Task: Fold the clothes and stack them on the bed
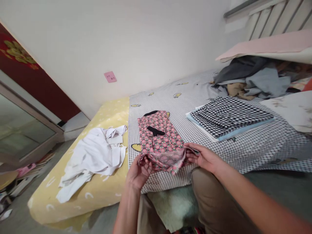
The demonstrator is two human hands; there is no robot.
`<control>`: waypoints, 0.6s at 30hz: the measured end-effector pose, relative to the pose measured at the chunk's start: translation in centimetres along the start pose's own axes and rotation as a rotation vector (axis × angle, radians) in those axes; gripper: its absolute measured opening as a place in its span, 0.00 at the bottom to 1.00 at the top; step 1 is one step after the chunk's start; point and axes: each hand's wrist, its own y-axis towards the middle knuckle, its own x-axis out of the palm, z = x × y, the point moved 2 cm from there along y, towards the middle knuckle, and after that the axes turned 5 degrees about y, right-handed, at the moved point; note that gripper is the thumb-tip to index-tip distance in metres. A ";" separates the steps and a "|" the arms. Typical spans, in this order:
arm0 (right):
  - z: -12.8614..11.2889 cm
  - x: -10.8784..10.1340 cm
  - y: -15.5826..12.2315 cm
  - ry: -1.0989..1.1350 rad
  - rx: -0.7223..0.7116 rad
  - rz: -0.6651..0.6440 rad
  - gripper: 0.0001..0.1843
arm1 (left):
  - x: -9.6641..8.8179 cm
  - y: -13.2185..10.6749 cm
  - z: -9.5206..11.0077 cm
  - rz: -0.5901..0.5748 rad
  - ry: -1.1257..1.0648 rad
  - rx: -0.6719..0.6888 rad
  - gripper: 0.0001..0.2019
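A pink flower-patterned shirt (159, 136) with black collar and cuff trim lies on the checked sheet at the bed's front edge. Its sleeve is folded inward, with the black cuff on top. My left hand (140, 170) grips the near left corner of the shirt, fingers curled round the fabric. At the near right corner, my right hand (200, 156) pinches the cloth between thumb and fingers. Between my hands the lower part is lifted and sags, showing its paler inner side.
A crumpled white shirt (95, 152) lies left on the yellow sheet (107, 191). To the right is a folded stack with a black-and-white checked cloth (226, 113) on top. Beyond it sits a heap of grey clothes (265, 76). My knees are against the bed's front edge.
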 end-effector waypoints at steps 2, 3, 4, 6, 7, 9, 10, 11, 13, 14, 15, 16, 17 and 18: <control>-0.5 1.0 1.9 0.020 0.034 -0.005 0.08 | 0.7 1.9 0.7 0.024 0.027 0.000 0.14; -0.6 1.4 2.7 0.020 0.041 -0.015 0.08 | 0.9 2.8 0.9 0.034 0.045 0.002 0.14; -0.6 1.7 3.5 0.018 0.040 -0.028 0.09 | 1.0 3.5 1.1 0.044 0.065 0.006 0.14; -0.6 1.9 4.7 0.018 0.020 -0.045 0.13 | 0.9 4.4 1.2 0.056 0.101 0.030 0.13; -0.5 1.8 5.2 0.021 0.007 -0.047 0.14 | 0.8 4.6 1.1 0.059 0.117 0.054 0.14; -0.3 1.3 5.6 0.017 -0.031 -0.038 0.16 | 0.3 4.7 0.9 0.068 0.153 0.125 0.14; -0.3 1.0 5.7 -0.001 -0.073 -0.017 0.17 | -0.1 4.7 0.8 0.080 0.177 0.172 0.14; -0.5 0.6 5.7 -0.049 -0.148 0.027 0.18 | -0.4 4.5 0.6 0.103 0.208 0.227 0.14; -1.0 -0.1 5.2 -0.210 -0.362 0.164 0.19 | -0.9 4.0 0.3 0.169 0.289 0.368 0.12; -1.3 -0.2 4.8 -0.298 -0.473 0.235 0.18 | -0.9 3.7 0.1 0.200 0.341 0.451 0.11; -1.5 0.0 4.4 -0.379 -0.566 0.287 0.18 | -0.7 3.3 -0.1 0.220 0.401 0.538 0.10; -1.6 0.3 3.9 -0.442 -0.634 0.310 0.17 | -0.4 2.9 -0.3 0.220 0.468 0.622 0.08; -1.5 0.8 3.6 -0.481 -0.671 0.302 0.15 | 0.1 2.6 -0.6 0.199 0.537 0.694 0.06; -1.2 1.6 3.3 -0.528 -0.695 0.260 0.13 | 0.7 2.4 -1.0 0.161 0.596 0.745 0.05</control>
